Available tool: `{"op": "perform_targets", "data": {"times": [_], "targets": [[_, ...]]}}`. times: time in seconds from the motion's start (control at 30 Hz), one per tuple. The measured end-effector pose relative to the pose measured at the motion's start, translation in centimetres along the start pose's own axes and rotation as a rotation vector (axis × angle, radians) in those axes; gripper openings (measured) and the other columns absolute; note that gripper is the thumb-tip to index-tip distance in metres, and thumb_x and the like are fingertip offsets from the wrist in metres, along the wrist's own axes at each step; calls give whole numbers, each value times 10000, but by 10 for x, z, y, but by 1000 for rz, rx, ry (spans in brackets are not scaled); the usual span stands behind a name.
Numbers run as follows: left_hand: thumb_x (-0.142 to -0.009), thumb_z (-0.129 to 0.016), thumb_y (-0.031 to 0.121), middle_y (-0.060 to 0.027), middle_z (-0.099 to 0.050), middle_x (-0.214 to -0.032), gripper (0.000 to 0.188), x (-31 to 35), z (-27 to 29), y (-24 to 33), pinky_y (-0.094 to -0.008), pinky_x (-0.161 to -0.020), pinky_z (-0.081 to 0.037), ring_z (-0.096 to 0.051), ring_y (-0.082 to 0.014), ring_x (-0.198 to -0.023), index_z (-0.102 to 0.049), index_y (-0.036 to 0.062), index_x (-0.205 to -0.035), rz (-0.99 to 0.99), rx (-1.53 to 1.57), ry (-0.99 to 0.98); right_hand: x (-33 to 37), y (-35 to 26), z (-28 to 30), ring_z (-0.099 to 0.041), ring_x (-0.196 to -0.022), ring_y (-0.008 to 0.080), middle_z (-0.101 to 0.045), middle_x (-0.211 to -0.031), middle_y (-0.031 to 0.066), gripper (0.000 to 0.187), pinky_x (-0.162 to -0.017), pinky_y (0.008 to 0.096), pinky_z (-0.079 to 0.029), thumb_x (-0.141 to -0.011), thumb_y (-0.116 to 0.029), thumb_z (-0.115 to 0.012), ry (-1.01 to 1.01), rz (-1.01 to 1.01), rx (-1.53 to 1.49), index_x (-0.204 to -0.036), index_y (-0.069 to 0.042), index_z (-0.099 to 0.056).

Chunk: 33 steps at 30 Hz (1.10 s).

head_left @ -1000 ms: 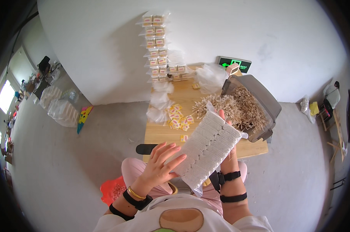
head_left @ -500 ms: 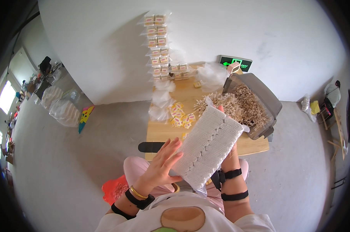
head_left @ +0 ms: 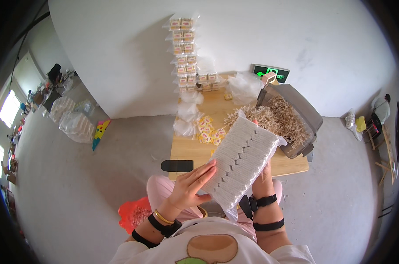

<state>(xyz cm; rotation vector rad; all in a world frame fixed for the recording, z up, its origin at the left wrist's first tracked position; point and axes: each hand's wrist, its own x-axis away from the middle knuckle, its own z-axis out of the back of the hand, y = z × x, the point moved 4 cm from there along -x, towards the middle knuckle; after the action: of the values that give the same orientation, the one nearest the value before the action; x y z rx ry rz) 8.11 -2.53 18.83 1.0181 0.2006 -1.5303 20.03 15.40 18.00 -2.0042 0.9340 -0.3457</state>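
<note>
While a tower of bagged packs (head_left: 184, 47) stands tall at the back of the table (head_left: 292, 166), with a shorter pile beside it, there's a white pack (head_left: 241, 163) up in the hands! Plenty looks done, as I read it: that tower seems finished, and the pack in play is filled with tight rows of small white ends inside clear wrapping. (Whether that wrapping is sealed, I can't tell from this angle.) And what's left? A good deal, I'd judge: loose tan pieces (head_left: 248, 117) spill from the grey bin (head_left: 312, 110), yellow cards (head_left: 206, 130) lie scattered, and clear bags (head_left: 188, 113) sit along the left side.

Now to the fingers! The pack is held above the near side of the table, tilted, its upper end leaning right. The right hand (head_left: 264, 174) holds it from beneath, most of its fingers hidden, a tip peeking past the top edge. Across from it, the left hand (head_left: 190, 187) rests straight, close-set fingers on the pack's left edge, thumb spread wide near the lower corner.
</note>
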Motion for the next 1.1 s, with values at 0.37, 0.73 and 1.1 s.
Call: {"op": "perform_targets", "data": {"times": [0.37, 0.73, 1.1], "targets": [[-731, -801, 60, -161, -424, -1553, 897, 10, -10, -21, -368, -1111, -405, -473, -287, -1394, -377, 42, -1522, 310, 394, -41, -56, 52, 65, -588, -1209, 198, -627, -1285, 93, 344, -1010, 387, -495, -1009, -158, -533, -18, -56, -256, -1321, -17, -565], [-918, -739, 256, -119, -396, -1487, 926, 63, -33, -94, -400, -1130, -359, -328, -204, -1422, -107, 57, -1565, 703, 928, 270, -37, 74, 69, -509, -1117, 98, -604, -1192, -49, 378, -920, 366, -406, -948, -160, -583, 105, -257, 255, -1326, -169, -581], [-893, -725, 158, -96, -549, -1354, 666, 71, -19, -97, -418, -1063, -470, -562, -245, -1244, -371, 78, -1453, 962, 1290, 517, -28, 50, 38, -538, -1141, 121, -618, -1234, 3, 330, -910, 340, -436, -970, -157, -575, -21, -262, 158, -1292, -113, -634]]}}
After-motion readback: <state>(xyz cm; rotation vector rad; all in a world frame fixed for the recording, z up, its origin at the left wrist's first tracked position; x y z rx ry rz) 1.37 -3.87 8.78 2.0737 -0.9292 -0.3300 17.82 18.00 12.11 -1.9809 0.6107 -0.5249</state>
